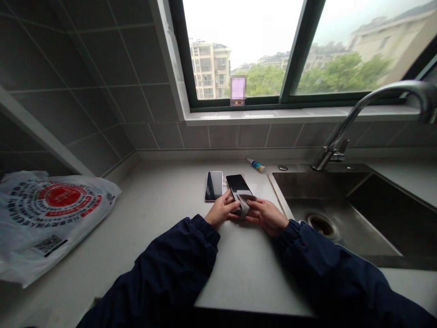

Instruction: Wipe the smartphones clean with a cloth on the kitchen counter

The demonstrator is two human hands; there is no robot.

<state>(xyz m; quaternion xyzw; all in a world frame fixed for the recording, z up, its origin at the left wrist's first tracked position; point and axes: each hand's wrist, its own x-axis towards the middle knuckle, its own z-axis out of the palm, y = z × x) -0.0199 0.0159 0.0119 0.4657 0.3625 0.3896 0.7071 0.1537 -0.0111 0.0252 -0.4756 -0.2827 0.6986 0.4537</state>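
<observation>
Black phone (236, 183): held between the two hands over the white counter (153, 209), far end pointed toward the window (262, 45); whether its underside touched the counter, I could not tell. Left hand (221, 210): narrow, gripping the phone's left edge, thumb beside a limp grey piece (243, 205) that lay over the near end. Right hand (268, 215): also narrow, thumb and fingers pinching the grey piece at the phone's right side. Cloth or film — undetermined from where I stood. A second phone (214, 186) lay flat just to the left; a small tube (256, 165) lay farther back, near the sink (362, 237). Step in hand, as judged: working the grey piece at the near end — wiping or peeling, unclear. The next move seemed to call for a firm left grip and an even, unhurried stroke or pull from the right.
</observation>
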